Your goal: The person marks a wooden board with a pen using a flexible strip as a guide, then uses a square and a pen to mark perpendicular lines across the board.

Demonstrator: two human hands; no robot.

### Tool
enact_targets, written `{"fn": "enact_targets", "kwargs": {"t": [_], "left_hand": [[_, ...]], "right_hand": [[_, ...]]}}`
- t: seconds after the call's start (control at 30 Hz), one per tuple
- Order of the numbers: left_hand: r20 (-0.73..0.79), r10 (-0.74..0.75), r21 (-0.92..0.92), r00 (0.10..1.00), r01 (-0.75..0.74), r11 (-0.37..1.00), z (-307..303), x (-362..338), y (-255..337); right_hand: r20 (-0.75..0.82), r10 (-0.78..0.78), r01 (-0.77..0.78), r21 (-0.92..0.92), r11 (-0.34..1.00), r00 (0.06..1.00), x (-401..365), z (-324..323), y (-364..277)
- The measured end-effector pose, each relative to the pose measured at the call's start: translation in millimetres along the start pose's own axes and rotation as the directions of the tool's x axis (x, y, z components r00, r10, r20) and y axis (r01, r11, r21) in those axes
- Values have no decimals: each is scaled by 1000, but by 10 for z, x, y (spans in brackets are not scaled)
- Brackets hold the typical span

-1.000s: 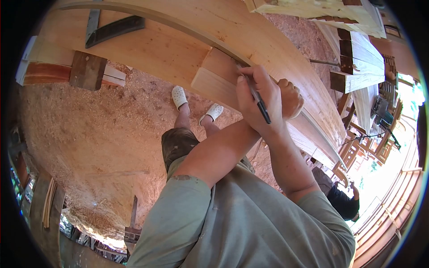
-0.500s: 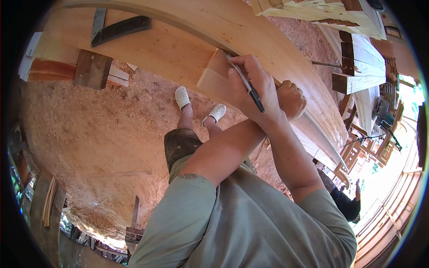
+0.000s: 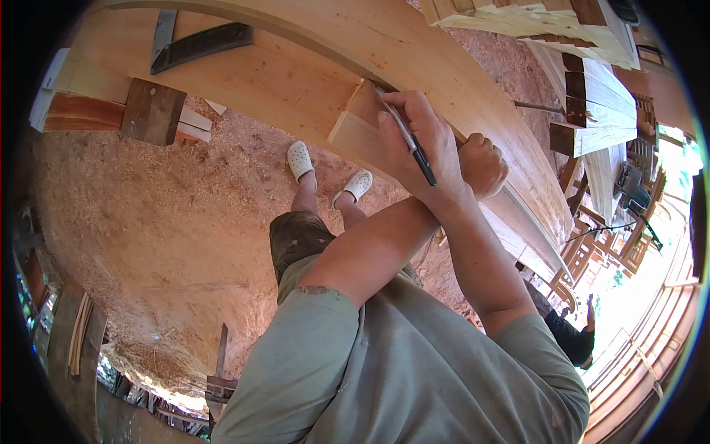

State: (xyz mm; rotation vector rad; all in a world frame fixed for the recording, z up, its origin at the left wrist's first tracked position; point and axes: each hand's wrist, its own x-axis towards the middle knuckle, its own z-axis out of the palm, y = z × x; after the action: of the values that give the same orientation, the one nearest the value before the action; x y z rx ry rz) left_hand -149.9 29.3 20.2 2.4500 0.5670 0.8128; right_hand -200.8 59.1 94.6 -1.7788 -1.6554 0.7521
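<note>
My right hand (image 3: 425,144) pinches a silver-and-black pen (image 3: 421,161), its far end at the upper edge of a short-ended pale board (image 3: 355,132). That board lies along a long wide plank (image 3: 288,89). My left arm crosses beneath my right forearm. Beyond the crossing, my left hand (image 3: 484,166) is curled into a fist at the same board's edge; whatever its fingers grip is hidden. A carpenter's square (image 3: 203,48) with a dark stock rests on the plank at the upper left.
Stacked squared timbers (image 3: 599,103) stand at the right, with a power tool (image 3: 632,185) and its cord close by. A dark wooden block (image 3: 153,111) supports the plank's left end. Sawdust-strewn ground (image 3: 185,222) lies below. Another person in dark clothing (image 3: 569,337) is at the lower right.
The view has shifted very slightly. Both hands keep nearly the same place and grip, and the pen shows no clear movement.
</note>
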Motion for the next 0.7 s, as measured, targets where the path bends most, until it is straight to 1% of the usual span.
{"fn": "enact_targets", "kwargs": {"t": [0.2,0.27,0.7], "left_hand": [[0,-3,11,1000,3,1000,4,1,6],[7,-9,7,1000,9,1000,-5,7,7],[10,-12,-12,1000,12,1000,12,8,6]], "right_hand": [[0,-11,11,-16,1000,1000,-1,0,10],[1,43,-43,41,998,999,-12,4,14],[1,36,-36,20,999,999,-6,-1,1]]}}
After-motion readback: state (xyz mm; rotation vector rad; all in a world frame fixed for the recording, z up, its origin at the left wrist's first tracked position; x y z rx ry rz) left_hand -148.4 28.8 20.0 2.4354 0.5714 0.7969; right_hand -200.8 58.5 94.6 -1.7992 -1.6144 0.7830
